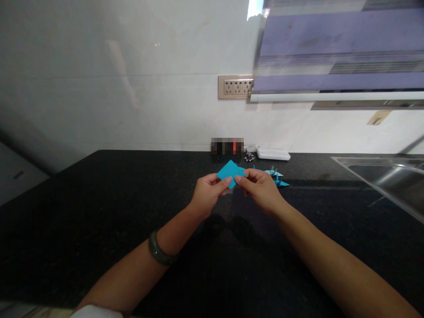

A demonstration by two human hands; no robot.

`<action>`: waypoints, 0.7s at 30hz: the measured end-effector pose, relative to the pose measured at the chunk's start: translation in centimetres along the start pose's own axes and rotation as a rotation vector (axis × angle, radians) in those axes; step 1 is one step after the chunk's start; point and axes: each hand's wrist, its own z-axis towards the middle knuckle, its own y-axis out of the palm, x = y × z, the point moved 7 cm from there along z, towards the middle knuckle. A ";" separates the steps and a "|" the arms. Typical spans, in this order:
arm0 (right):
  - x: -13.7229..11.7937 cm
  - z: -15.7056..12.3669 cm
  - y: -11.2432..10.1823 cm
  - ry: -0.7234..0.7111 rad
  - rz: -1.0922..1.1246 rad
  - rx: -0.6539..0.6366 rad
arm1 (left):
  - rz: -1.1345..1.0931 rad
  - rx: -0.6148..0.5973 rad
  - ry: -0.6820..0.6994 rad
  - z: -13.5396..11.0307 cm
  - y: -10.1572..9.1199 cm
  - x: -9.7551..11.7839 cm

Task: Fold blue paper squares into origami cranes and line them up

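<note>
The left hand (207, 194) and the right hand (260, 187) hold a blue folded paper (231, 173) between them, just above the black bench (99, 212); the fingers of both are pinched shut on its lower edges, thumbs on top; finished blue paper cranes (276, 176) lie on the bench just behind the right hand, a white box (273, 153) by the wall; to fold cleanly, the edges should probably be aligned before the crease is pressed.

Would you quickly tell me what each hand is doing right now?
Left hand: closed on the left side of the blue paper.
Right hand: closed, pinching the paper's right side.
</note>
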 end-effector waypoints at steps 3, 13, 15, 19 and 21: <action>0.1 0.0 0.2 0.009 -0.099 -0.080 | -0.033 -0.014 0.014 0.2 -0.2 0.3; -0.3 -0.2 0.0 -0.045 -0.043 0.000 | -0.107 0.007 0.003 0.3 -0.7 0.6; -0.3 -0.2 0.0 -0.038 -0.050 -0.005 | -0.119 -0.011 -0.006 0.4 -0.7 0.6; 0.0 -0.1 -0.2 -0.008 0.072 0.049 | -0.106 0.007 -0.027 0.5 -1.1 0.5; 0.0 0.0 -0.8 -0.027 0.133 0.142 | -0.111 0.051 -0.022 0.5 -1.5 0.5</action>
